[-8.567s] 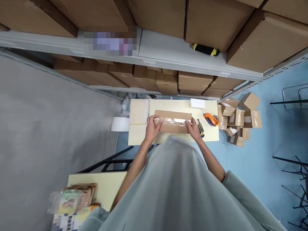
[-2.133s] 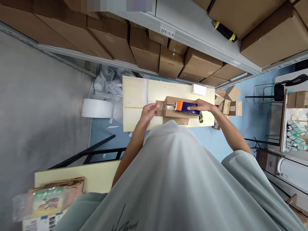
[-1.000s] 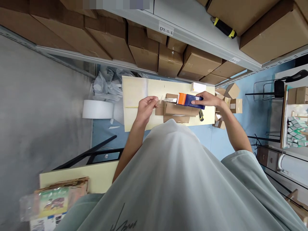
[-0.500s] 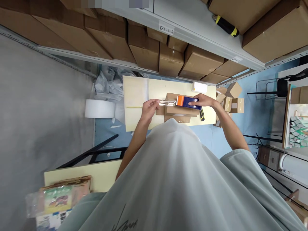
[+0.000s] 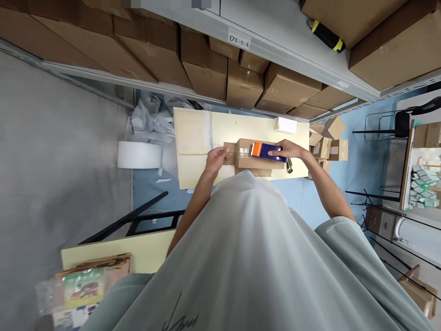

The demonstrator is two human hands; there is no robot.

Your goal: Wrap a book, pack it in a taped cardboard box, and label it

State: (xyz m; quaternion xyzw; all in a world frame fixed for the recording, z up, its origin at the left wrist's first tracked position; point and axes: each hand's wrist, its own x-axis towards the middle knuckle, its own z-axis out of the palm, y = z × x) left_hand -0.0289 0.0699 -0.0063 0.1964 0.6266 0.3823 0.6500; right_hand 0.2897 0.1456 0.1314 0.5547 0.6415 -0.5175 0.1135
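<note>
Brown oblong cardboard box (image 5: 245, 161) lies nine-to-three, at three o'clock from the left hand (image 5: 216, 159), whose fingers seemingly pinch clear tape (image 5: 245, 151); the nearer right hand (image 5: 290, 148) clasps an orange-and-blue plastic dispenser (image 5: 267, 151).

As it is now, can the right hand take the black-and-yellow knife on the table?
Probably not at once: the right hand is holding the tape dispenser. Still, the knife lies close by, its near end uncovered.
</note>
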